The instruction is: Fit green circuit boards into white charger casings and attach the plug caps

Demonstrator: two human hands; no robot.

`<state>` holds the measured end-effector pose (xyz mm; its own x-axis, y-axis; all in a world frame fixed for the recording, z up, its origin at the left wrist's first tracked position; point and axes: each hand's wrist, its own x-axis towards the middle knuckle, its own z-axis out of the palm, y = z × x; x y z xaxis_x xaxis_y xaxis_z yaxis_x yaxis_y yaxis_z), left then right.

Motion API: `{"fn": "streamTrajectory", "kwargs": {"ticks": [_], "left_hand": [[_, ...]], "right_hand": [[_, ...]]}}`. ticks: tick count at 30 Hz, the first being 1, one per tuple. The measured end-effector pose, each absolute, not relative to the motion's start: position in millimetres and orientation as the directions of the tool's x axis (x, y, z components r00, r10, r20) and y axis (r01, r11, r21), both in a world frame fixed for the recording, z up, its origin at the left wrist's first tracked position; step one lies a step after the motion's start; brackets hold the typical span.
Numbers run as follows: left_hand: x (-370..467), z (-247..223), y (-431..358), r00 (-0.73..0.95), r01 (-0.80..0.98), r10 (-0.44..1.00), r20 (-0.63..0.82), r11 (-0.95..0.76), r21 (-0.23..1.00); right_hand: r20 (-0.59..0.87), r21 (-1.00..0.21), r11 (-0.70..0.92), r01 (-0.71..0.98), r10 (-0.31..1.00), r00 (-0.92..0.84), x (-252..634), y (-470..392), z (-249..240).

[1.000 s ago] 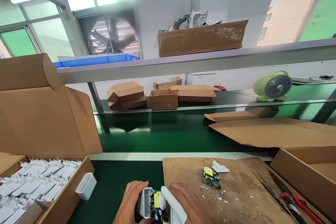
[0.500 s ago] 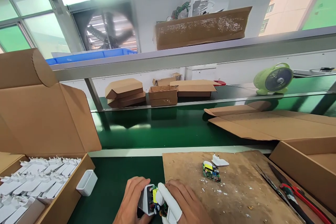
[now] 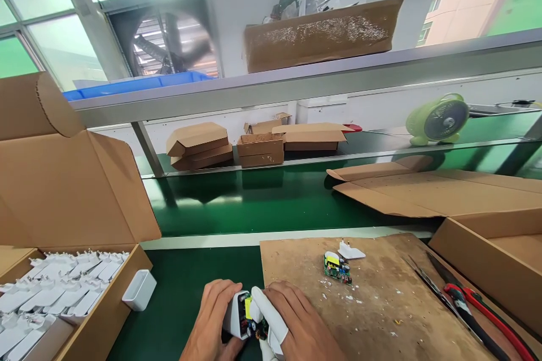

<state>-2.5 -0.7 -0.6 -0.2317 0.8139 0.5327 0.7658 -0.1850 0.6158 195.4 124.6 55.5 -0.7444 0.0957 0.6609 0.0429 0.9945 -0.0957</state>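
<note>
At the bottom centre my left hand (image 3: 210, 321) grips a white charger housing (image 3: 235, 316). A green circuit board (image 3: 250, 320) with a yellow part sits in its open end. My right hand (image 3: 292, 324), with a white finger cot on one finger, presses on that board. Both hands hover at the left edge of a brown work board (image 3: 381, 304). On that board lie a second circuit board (image 3: 337, 267) and a white plug cap (image 3: 350, 251).
An open carton of white chargers (image 3: 55, 299) stands at left, an empty white shell (image 3: 139, 289) beside it. Red-handled cutters (image 3: 478, 307) lie at right near another carton (image 3: 486, 254). Beyond are a green conveyor belt (image 3: 262, 203), flat cardboard (image 3: 436, 194), small boxes (image 3: 258, 149) and a green fan (image 3: 438, 120).
The view has tilted downward a little. My hands have closed in, pushing the circuit board further into the white housing.
</note>
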Motion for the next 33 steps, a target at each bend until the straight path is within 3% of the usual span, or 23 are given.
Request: {"fn": "streamTrajectory", "kwargs": {"ticks": [8,13,23,33], "left_hand": [[-3.0,7.5,-2.1,-0.193,0.780,0.839,0.508,-0.184,0.599],[-7.1,14.0,-4.2,-0.133,0.808,0.868,0.479,-0.184,0.559],[-5.3,15.8,-6.0,-0.125,0.815,0.881,0.456,-0.171,0.553],[-7.0,13.2,-7.0,-0.122,0.818,0.868,0.481,-0.187,0.543]], "right_hand": [[0.682,-0.064,0.997,0.050,0.080,-0.727,193.2,124.0,54.8],[0.667,-0.111,0.994,0.023,0.091,-0.739,193.9,120.6,53.5],[0.666,-0.063,0.997,0.047,0.077,-0.742,196.1,121.8,66.2],[0.641,-0.092,0.995,0.026,0.079,-0.764,197.8,117.9,69.5]]}}
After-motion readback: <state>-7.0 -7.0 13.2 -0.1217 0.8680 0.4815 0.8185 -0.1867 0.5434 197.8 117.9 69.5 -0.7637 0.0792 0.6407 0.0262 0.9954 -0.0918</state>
